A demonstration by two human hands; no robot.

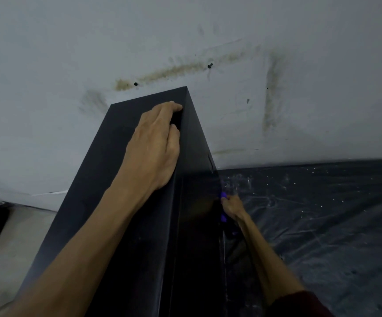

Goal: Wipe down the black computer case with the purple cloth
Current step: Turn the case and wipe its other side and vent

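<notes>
Right grip (232, 207) pinches purple cloth (223, 195) against black computer case (194, 145); left grip (153, 147) flat atop.

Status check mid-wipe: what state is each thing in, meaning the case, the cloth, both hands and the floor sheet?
black computer case: standing upright by the wall.
left hand: resting flat on the case's top, fingers straight.
right hand: low at the case's right side, gripping the cloth.
purple cloth: bunched in the right hand, mostly hidden.
black plastic sheet: spread out, wrinkled, flecked white.
</notes>
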